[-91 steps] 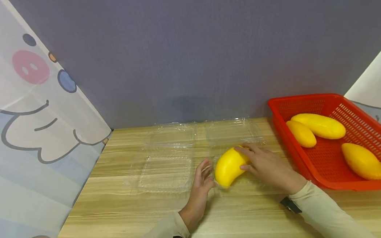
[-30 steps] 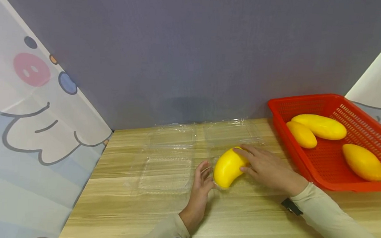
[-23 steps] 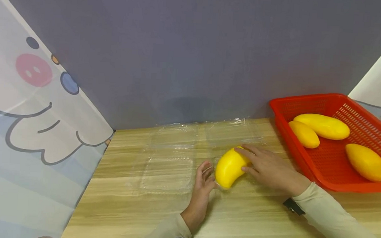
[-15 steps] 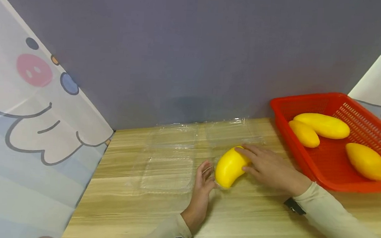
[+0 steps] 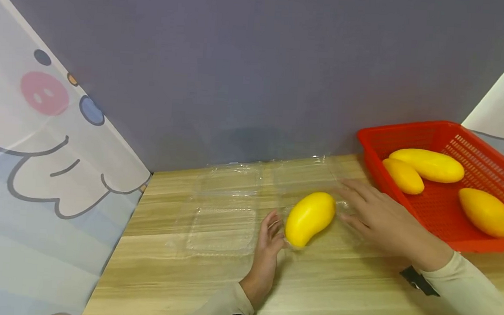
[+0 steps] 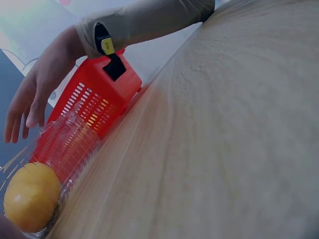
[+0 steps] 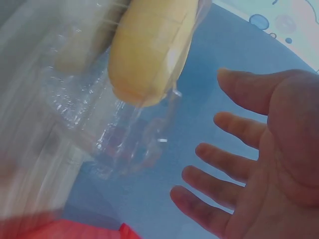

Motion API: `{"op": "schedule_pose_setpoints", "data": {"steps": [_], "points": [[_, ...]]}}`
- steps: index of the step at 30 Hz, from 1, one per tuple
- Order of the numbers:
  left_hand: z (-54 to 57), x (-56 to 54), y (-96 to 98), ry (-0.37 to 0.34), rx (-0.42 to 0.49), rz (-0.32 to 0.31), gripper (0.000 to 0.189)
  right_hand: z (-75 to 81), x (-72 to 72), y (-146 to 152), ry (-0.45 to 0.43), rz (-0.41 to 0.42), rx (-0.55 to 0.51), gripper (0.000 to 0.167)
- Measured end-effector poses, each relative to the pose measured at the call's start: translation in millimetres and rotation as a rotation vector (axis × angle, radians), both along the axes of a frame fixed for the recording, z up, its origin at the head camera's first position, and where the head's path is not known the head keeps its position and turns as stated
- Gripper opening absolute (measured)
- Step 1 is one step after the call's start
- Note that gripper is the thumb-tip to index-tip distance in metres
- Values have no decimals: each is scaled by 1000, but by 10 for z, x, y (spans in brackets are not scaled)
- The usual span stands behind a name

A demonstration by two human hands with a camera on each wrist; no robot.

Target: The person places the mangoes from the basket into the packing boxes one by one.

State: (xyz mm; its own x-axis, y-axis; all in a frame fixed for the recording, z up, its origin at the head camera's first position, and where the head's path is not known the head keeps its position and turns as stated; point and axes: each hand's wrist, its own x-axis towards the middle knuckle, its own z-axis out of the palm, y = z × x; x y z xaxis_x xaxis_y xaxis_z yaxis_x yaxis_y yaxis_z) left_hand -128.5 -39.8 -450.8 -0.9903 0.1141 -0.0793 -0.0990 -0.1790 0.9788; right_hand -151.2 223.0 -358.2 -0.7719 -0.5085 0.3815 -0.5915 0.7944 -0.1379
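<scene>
A yellow mango (image 5: 310,219) lies in the base of a clear plastic clamshell container (image 5: 305,174), whose lid is folded back toward the wall. My left hand (image 5: 265,252) holds the left side of that container, fingers curved at its edge and thumb by the near corner. Just right of the mango, my right hand (image 5: 384,223) is apart from it, with nothing in its grasp. In the right wrist view its fingers (image 7: 219,189) are spread, facing the mango (image 7: 152,50) behind clear plastic. Only a dark sliver of the left hand shows in the left wrist view.
A second clear clamshell container (image 5: 221,230) lies unfolded to the left. On the right stands a red plastic basket (image 5: 428,243) with three yellow mangoes (image 5: 489,213) in it. A grey wall (image 5: 256,80) rises behind the wooden table (image 5: 150,267).
My right hand has let go of the mango and moved off to the right. The mango stays in the container, now fully uncovered by the hand. The left hand has hardly moved.
</scene>
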Motion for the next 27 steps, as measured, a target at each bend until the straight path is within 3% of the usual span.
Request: {"op": "schedule_pose_setpoints", "data": {"steps": [3, 9, 16, 23, 27], "points": [[4, 2, 11, -5, -3, -5, 83, -15, 96, 71, 33, 1, -7, 64], [-5, 17, 48, -27, 0, -17, 82, 16, 287, 218, 21, -88, -21, 65], [-17, 56, 58, -51, 18, -48, 82, 87, 353, 286, 15, -118, -14, 66], [22, 95, 26, -34, -3, -72, 82, 295, 315, 656, -56, -345, 2, 67], [36, 113, 20, -20, -2, -66, 82, 291, 272, 1032, -89, -498, 17, 71]]}}
